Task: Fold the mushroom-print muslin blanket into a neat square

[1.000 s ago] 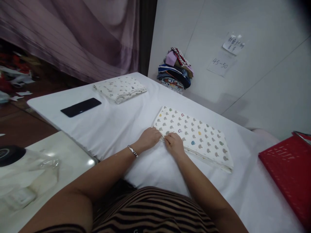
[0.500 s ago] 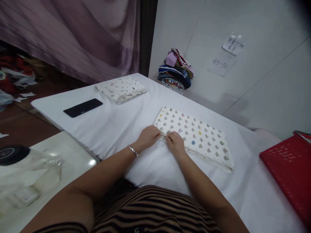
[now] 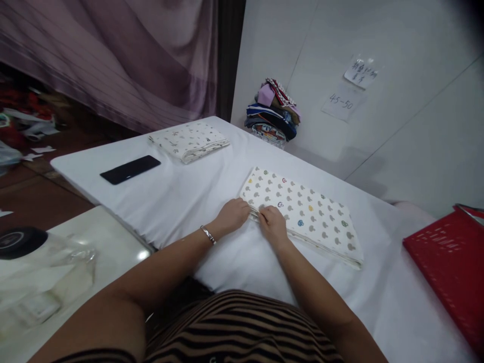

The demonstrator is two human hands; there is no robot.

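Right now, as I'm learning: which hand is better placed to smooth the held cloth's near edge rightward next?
Probably the right hand: it touches the mushroom-print cloth farther along that edge, while the left hand is at the left corner.

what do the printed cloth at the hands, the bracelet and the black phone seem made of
Printed cloth: probably cotton or similar fabric, matte, with thin layered folds along its edge.
Bracelet: likely metal, silvery and polished, judging by its bright shine.
Phone: perhaps a glass front, smooth and dark.
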